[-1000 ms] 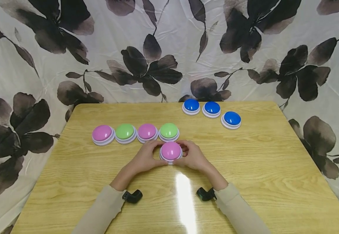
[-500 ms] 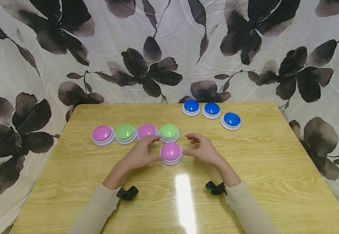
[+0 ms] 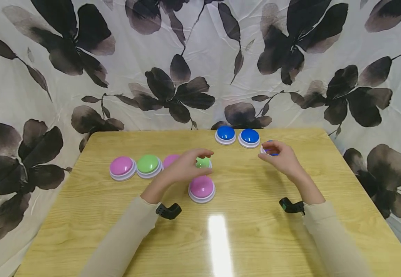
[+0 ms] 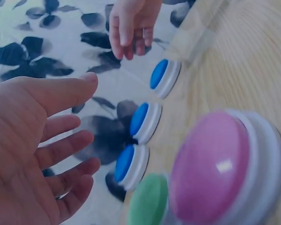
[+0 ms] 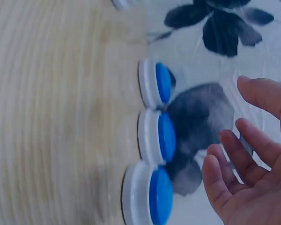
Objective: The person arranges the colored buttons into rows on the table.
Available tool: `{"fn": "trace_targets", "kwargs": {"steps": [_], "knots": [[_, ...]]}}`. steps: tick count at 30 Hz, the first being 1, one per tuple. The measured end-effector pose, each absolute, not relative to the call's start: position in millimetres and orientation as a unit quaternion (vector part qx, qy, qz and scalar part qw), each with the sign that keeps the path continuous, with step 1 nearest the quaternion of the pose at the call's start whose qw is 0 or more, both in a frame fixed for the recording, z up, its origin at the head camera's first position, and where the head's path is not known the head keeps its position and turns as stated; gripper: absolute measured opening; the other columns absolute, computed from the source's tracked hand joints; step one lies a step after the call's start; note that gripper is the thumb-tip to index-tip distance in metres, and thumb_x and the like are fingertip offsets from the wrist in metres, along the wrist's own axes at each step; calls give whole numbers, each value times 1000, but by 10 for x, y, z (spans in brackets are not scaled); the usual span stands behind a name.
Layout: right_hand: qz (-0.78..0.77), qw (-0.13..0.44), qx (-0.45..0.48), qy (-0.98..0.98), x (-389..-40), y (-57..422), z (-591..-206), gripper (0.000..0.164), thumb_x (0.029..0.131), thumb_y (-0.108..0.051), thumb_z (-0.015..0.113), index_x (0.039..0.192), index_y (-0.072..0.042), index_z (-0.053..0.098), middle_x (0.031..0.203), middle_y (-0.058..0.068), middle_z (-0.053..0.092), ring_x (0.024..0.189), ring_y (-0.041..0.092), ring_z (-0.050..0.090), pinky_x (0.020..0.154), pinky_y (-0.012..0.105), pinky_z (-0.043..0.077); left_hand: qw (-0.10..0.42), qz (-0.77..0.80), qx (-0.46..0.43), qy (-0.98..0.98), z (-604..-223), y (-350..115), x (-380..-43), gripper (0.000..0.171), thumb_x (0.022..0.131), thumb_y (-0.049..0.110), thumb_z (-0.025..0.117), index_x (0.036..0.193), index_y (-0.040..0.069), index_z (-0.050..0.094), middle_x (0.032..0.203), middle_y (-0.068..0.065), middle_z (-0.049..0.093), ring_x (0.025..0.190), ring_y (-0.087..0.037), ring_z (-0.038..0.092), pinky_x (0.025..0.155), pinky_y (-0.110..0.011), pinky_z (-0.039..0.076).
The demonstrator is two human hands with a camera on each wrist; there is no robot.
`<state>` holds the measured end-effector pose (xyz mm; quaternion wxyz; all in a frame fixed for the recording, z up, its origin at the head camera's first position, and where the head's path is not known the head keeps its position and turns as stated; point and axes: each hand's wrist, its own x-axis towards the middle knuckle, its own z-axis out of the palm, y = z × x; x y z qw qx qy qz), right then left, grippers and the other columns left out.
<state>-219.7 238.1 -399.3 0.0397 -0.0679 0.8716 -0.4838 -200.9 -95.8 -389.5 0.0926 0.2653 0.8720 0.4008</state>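
Note:
My left hand [image 3: 186,165] hovers over the row of buttons, fingers apart and holding nothing. It partly covers a green button [image 3: 204,162] and a pink button [image 3: 171,159] in the head view. Just in front of that row sits a lone pink button [image 3: 201,187] on a white base. My right hand [image 3: 281,157] is above the rightmost blue button [image 3: 272,148], hiding most of it from the head. In the right wrist view this blue button [image 5: 161,197] stands apart from the spread fingers [image 5: 243,154]. Two more blue buttons [image 3: 226,133] lie to its left.
At the row's left end are another pink button [image 3: 121,166] and another green button [image 3: 147,164]. The wooden table [image 3: 82,223] ends at the back against a floral cloth [image 3: 200,50]. Black wrist cameras [image 3: 168,211] are strapped on both wrists.
Both hands have let go of the lone pink button, which stays in place. The right hand has moved right and back to the blue button; the left has lifted over the row.

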Motion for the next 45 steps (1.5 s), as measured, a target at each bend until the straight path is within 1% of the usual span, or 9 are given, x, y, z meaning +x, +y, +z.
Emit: {"fn": "trace_targets", "kwargs": {"steps": [2,6,10,18,22,26,35,39,45], "knots": [[-479,27,-58,876,-2258,2510,-3981,50,91,-25,71,130,2,55,128,21,54,114,33,51,88,33,48,88,393,279,872,-3892,-834,-2089,55,86,23,76,134,5,55,128,-12,59,119,-30,52,99,-44,44],[-474,5,-35,880,-2365,2711,-4002,53,92,-26,69,132,4,53,132,23,51,122,39,45,97,46,43,89,396,294,865,-3938,-619,-2226,52,87,23,75,133,5,57,126,-11,61,116,-32,54,97,-43,45],[-476,6,-11,879,-2411,2846,-4121,60,90,-29,71,136,3,48,139,23,46,128,40,38,105,52,36,103,426,286,852,-4073,-431,-2317,48,88,21,74,130,5,59,125,-12,61,115,-34,55,98,-44,45],[-503,22,8,864,-2483,3008,-4515,77,87,-27,75,146,2,34,148,23,35,132,41,33,107,51,34,116,476,273,828,-4465,-46,-2432,45,89,15,71,128,-4,58,123,-20,61,111,-32,58,97,-37,47],[-503,15,10,864,-2589,3014,-4637,81,85,-25,77,147,2,32,148,25,33,132,42,34,107,51,33,116,490,260,824,-4584,98,-2448,42,90,13,70,127,-4,59,121,-18,62,108,-27,59,95,-31,47],[-503,14,33,864,-2684,2990,-4691,86,83,-25,79,148,2,29,149,24,31,134,41,33,109,50,32,124,499,237,824,-4651,195,-2452,40,90,12,70,126,-2,60,118,-16,63,104,-24,61,92,-29,49],[-500,32,39,864,-2787,2956,-4733,85,83,-22,79,147,4,31,145,26,38,130,39,38,108,49,34,147,494,217,829,-4684,341,-2457,41,91,17,70,127,1,60,117,-11,63,102,-20,61,88,-25,50],[-493,45,45,868,-2817,2930,-4731,85,82,-26,80,147,2,33,142,25,40,125,38,40,107,49,35,154,482,212,836,-4647,352,-2475,40,91,17,70,127,1,60,116,-10,63,102,-19,60,89,-24,49],[-490,51,52,869,-2827,2935,-4718,86,82,-24,80,148,2,32,141,26,40,124,39,40,106,49,35,165,476,212,837,-4586,369,-2506,40,92,14,68,128,-1,59,117,-13,62,104,-21,59,91,-27,48]]}}
